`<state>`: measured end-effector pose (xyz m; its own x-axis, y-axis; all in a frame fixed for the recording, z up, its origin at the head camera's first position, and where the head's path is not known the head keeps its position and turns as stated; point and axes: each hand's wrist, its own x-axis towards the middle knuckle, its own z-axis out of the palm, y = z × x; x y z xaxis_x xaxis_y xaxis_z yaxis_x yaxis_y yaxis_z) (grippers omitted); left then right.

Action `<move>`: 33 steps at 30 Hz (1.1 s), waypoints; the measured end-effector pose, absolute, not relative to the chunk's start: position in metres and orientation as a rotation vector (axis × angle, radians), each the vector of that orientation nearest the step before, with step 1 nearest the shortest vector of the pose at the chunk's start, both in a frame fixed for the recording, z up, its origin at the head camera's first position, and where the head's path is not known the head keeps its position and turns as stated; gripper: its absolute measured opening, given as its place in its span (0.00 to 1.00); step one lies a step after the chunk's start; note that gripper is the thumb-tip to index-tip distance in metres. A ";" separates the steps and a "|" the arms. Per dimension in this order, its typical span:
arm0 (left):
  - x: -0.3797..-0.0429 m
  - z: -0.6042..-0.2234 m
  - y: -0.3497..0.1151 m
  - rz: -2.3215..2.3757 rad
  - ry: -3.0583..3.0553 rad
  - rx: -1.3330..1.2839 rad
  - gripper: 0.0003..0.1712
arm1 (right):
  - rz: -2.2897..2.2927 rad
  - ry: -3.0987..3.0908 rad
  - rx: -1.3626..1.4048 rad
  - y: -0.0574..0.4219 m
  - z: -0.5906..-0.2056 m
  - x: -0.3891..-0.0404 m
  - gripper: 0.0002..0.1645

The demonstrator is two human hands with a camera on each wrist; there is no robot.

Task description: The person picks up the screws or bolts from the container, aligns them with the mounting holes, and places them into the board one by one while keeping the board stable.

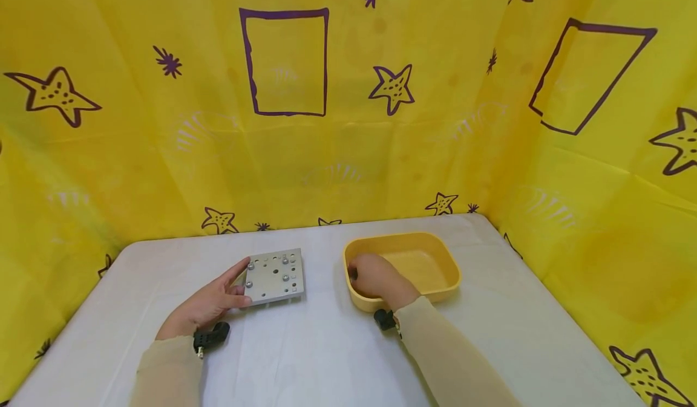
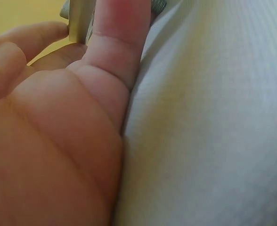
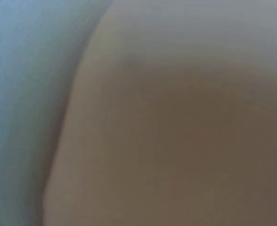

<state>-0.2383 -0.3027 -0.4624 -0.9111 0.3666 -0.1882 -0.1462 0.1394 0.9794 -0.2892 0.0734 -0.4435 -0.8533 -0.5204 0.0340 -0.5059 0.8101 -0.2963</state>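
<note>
My left hand point(image 1: 212, 301) grips a square grey metal plate point(image 1: 269, 286) by its left side, thumb near the lower corner and a finger reaching to the upper one. Small holes and several bolts point(image 1: 285, 278) dot the plate's face. In the left wrist view, the plate's edge point(image 2: 79, 21) shows at the top behind a finger. My right hand point(image 1: 378, 277) reaches down inside a yellow plastic tub point(image 1: 452, 268), at its left end. A small dark spot shows by its fingers; I cannot tell whether they hold something. The right wrist view is mostly blurred skin.
A white cloth point(image 1: 321, 346) covers the table under the plate and tub. Yellow curtains point(image 1: 348, 165) with drawn stars and frames stand behind the table and along both sides. Black wrist straps point(image 1: 212, 335) sit on both arms.
</note>
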 end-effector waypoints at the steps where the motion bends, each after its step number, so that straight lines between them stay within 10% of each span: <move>1: -0.239 -0.462 -0.303 1.825 2.038 0.210 0.64 | -0.457 2.943 -0.834 0.074 -0.443 -0.289 0.05; 33: -0.237 -0.462 -0.302 1.828 2.049 0.213 0.65 | -2.093 2.125 -0.041 0.061 -0.380 -0.300 0.18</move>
<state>-0.2369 -0.3016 -0.4617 -0.9144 0.3617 -0.1821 -0.1399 0.1396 0.9803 -0.3001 0.0613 -0.3802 -0.9871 -0.1302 -0.0937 0.0917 0.0215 -0.9956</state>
